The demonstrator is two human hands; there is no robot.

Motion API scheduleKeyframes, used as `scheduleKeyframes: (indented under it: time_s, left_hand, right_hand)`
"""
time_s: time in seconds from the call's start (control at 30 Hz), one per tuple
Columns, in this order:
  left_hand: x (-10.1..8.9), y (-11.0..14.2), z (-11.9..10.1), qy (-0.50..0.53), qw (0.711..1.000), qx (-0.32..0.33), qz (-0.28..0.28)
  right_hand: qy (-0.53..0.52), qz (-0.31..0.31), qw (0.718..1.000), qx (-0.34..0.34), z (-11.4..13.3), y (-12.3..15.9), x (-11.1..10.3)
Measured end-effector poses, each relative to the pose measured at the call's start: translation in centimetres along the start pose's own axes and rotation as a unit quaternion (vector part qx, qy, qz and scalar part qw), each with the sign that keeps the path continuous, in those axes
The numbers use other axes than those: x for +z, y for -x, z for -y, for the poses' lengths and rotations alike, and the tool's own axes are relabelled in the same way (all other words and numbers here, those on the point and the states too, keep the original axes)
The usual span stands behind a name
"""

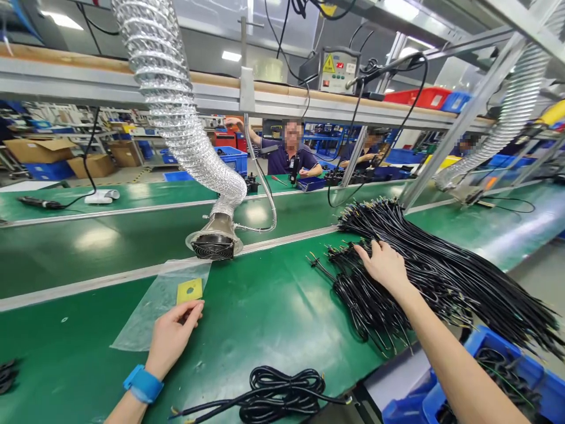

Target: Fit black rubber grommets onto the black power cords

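Head view, right hand: The right hand (pixel 386 268) is resting over the near ends of the tied cable coils (pixel 353 300), thumb and forefinger spreading apart; no closed grip is showing.
Head view, left hand: The left hand (pixel 174 333) is curling its fingers just beside the yellow pad (pixel 189 291); whether it is pinching anything, one cannot tell.
Cable coils: The black coils are lying in a heap at the right of the green bench (pixel 256 318), their stripped ends mostly facing away from the wearer.
Long cables: The uncoiled black cables (pixel 468 265) are lying beyond and to the right of the coils.
Separate coil: One coiled cable (pixel 282 394) is lying at the near bench edge, apart from the heap.
Pad and bag: The yellow pad is lying on the clear plastic bag (pixel 141 324), below the fan inlet (pixel 214 246).
Step in hand: Judging by the spread fingers, the right hand is apparently selecting a coil.
Next move: Taking one coil is calling for closing thumb and fingers around a single tie, then lifting without snagging neighbouring ends; the left hand is appearing free for support.
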State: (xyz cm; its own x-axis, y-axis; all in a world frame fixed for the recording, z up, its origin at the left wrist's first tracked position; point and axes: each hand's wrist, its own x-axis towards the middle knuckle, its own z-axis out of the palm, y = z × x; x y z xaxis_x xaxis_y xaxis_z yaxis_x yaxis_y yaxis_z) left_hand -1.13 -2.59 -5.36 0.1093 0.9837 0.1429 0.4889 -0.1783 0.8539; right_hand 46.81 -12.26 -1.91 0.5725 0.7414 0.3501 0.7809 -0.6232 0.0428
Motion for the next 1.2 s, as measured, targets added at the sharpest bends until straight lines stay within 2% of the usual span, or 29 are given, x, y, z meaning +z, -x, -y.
scheduleKeyframes:
  time_s: [0.07,0.1,0.13,0.2,0.27,0.33,0.37,0.43,0.5,0.6,0.73,0.83,0.9,1.07,1.13,1.2]
  left_hand:
    - [0.0,0.0,0.1,0.000,1.000,0.004,0.004]
    - [0.0,-0.1,0.2,0.002,1.000,0.006,0.007]
    - [0.0,-0.1,0.2,0.003,1.000,0.008,0.008]
    - [0.0,-0.1,0.2,0.005,1.000,0.011,0.006]
    - [0.0,-0.1,0.1,0.007,1.000,0.014,0.002]
    - [0.0,0.0,0.0,0.008,1.000,0.016,0.000]
    - [0.0,0.0,0.0,0.009,1.000,0.017,0.002]
    - [0.0,0.1,-0.1,0.009,1.000,0.019,0.008]
    - [0.0,0.2,-0.2,0.011,1.000,0.023,0.015]
    - [0.1,0.2,-0.2,0.016,0.999,0.026,0.021]
    - [0.1,0.2,-0.2,0.026,0.999,0.026,0.025]
    - [0.2,0.2,-0.2,0.026,0.999,0.026,0.021]
    - [0.2,0.2,-0.2,0.024,0.999,0.027,0.018]
    - [0.1,0.2,-0.4,0.018,0.999,0.034,0.016]
    - [0.1,0.2,-0.6,0.017,0.999,0.035,0.013]
    - [0.1,0.2,-0.7,0.017,0.999,0.035,0.010]
  right_hand:
    - [-0.065,-0.027,0.996,-0.059,2.2,1.0,-2.2]
    - [-0.106,-0.017,0.988,-0.113,3.6,2.1,-3.6]
    - [-0.151,0.017,0.972,-0.182,5.1,3.6,-5.2]
    - [-0.218,0.087,0.915,-0.329,8.1,7.6,-8.1]
    - [-0.242,0.126,0.853,-0.445,10.8,12.1,-9.6]
    - [-0.227,0.143,0.800,-0.537,12.7,16.2,-9.2]
    - [-0.210,0.140,0.788,-0.562,13.4,17.8,-8.4]
    - [-0.173,0.142,0.794,-0.565,14.3,20.0,-6.1]
    - [-0.149,0.161,0.807,-0.549,14.5,20.9,-4.3]
    - [-0.139,0.220,0.806,-0.532,14.3,20.7,-4.0]
    - [-0.169,0.290,0.785,-0.521,13.5,19.5,-6.3]
    - [-0.191,0.302,0.776,-0.520,13.0,17.8,-7.4]
    - [-0.176,0.275,0.792,-0.516,13.1,15.9,-7.3]
    - [-0.086,0.107,0.883,-0.449,14.4,9.1,-5.0]
    - [-0.062,0.054,0.901,-0.425,14.9,6.7,-3.5]
    - [-0.053,0.037,0.910,-0.410,15.2,5.0,-1.7]
